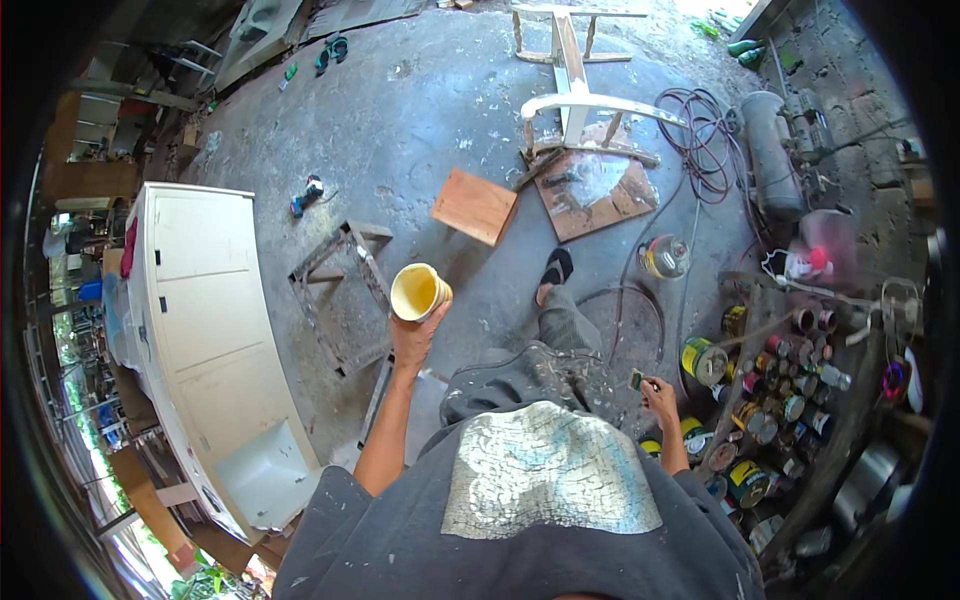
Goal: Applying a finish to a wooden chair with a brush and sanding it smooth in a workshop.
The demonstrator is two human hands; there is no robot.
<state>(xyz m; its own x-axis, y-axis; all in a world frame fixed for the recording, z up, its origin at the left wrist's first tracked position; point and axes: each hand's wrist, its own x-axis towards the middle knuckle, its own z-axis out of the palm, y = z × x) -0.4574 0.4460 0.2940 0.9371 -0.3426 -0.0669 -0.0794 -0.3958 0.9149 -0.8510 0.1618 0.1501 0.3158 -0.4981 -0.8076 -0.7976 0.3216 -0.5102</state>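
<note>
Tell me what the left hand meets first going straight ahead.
The left hand seems lined up with the wooden box on the floor, though it may pass above; height is unclear.

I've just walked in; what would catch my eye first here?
Probably the yellow tub, held up near the middle of the view by the left fingers. Next come the long cream cabinet along the left side and the jumble of cans at the lower right.
</note>
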